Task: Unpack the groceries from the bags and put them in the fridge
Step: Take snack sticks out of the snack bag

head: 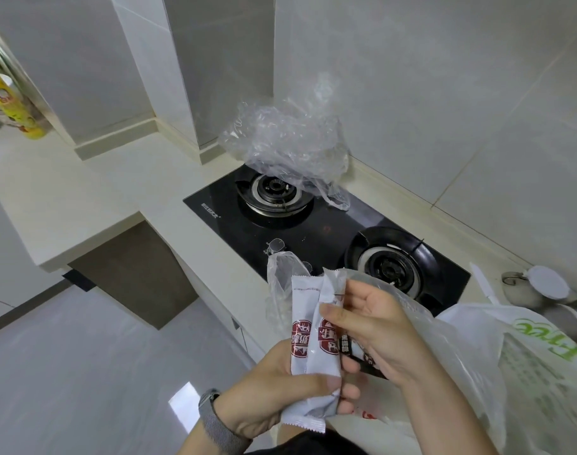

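Sachets (pixel 313 343), white with red labels, are gripped by the left hand (pixel 280 389); the right hand (pixel 375 333) pinches them too, above a white bag (pixel 477 349). Behind, a black stove (pixel 326 231) in the pale desk (pixel 93 192) carries crumpled clear plastic (pixel 290 139). Walls are grey tile.

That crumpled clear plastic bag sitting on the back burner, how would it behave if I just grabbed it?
The clear plastic bag is thin, crinkled film, so it would likely collapse in your grip rather than keep its shape. It looks empty, so probably very light and easy to waft off the stove. The glossy film may slip; pinching a fold should hold better.
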Motion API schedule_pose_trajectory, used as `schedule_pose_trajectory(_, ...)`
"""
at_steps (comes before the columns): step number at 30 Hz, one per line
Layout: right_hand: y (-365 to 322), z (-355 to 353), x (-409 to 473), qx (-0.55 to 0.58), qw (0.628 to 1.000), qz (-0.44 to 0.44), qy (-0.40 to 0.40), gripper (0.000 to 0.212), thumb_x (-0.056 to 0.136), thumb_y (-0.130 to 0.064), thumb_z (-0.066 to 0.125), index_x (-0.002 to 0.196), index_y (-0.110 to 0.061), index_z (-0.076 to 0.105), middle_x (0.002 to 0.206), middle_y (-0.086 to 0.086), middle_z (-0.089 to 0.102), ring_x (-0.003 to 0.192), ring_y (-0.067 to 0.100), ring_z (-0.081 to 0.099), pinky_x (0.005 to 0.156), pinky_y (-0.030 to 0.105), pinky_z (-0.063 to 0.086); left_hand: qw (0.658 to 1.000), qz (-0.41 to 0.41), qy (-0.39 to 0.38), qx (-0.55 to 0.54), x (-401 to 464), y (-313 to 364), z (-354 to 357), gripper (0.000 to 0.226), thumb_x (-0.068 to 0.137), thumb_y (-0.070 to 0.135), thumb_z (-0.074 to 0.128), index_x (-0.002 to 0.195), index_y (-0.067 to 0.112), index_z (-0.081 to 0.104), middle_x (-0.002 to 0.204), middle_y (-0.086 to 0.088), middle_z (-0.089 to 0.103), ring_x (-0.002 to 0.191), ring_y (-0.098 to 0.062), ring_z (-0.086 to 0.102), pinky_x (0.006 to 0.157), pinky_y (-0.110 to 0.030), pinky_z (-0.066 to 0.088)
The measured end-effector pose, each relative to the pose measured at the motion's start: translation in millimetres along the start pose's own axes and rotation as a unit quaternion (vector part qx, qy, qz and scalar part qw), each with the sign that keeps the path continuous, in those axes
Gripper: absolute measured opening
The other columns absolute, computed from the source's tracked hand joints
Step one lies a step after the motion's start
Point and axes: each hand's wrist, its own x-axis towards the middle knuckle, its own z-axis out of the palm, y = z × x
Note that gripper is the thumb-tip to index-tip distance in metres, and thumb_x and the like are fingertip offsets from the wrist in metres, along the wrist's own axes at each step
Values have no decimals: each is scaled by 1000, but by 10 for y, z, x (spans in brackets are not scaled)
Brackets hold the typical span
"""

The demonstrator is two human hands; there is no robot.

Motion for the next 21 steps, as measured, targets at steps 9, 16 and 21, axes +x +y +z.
schedule_pose_trajectory(9, 135, 109, 56, 14, 995, 15, 100, 19, 80, -9, 73, 98, -8, 69, 79, 6, 72, 64, 13, 68, 50, 23, 50, 997, 11, -14, -78, -84, 151, -137, 40, 80, -10, 58, 120, -6, 57, 123, -31, 58, 94, -36, 69, 76, -42, 60)
schedule_pose_trajectory(16, 109, 30, 139, -57, 989, -8, 139, 30, 69, -18, 81, 88, -5, 63, 75, 8, 71, 71, 20, 70, 63, 37, 58, 988, 29, 154, 10, -45, 24, -44, 43, 71, 1, 76, 110, -6, 58, 99, -26, 69, 79, -28, 70, 62, -33, 60)
schedule_pose_trajectory(21, 53, -1, 199, -58, 986, 8, 159, 51, 69, -33, 78, 91, 11, 63, 66, 9, 63, 61, 18, 63, 53, 30, 49, 994, 1, 105, 18, -79, -5, -43, 18, 73, -3, 71, 91, -2, 73, 97, -23, 70, 81, -26, 71, 65, -31, 60)
